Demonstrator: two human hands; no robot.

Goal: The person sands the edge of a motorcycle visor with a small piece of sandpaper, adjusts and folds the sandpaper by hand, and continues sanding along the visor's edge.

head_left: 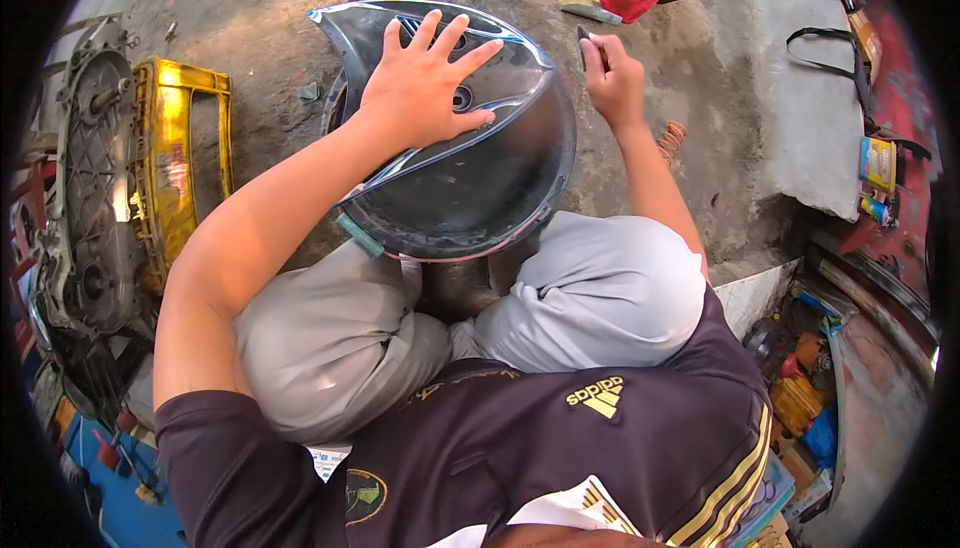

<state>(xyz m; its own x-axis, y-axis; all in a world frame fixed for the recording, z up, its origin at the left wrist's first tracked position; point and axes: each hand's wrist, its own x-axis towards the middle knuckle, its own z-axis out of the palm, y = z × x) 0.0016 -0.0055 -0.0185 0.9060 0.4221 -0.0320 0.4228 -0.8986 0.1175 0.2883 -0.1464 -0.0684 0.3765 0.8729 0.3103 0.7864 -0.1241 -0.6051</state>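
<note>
Head view: left hand [420, 88] lies splayed on a panel [515, 78], twelve o'clock; right hand [612, 78], one o'clock, pinches a dark sliver [582, 40]. Seemingly a steadying step; the next move calls for firm support.

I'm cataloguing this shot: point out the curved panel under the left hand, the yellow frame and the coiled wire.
Curved panel [503, 84]: head view, right part of its face.
Yellow frame [172, 168]: head view, broad left side.
Coiled wire [672, 141]: head view, middle turns.

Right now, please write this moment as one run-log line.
left hand: spread on dark curved panel | right hand: pinching small dark piece | coil spring: on floor
</note>
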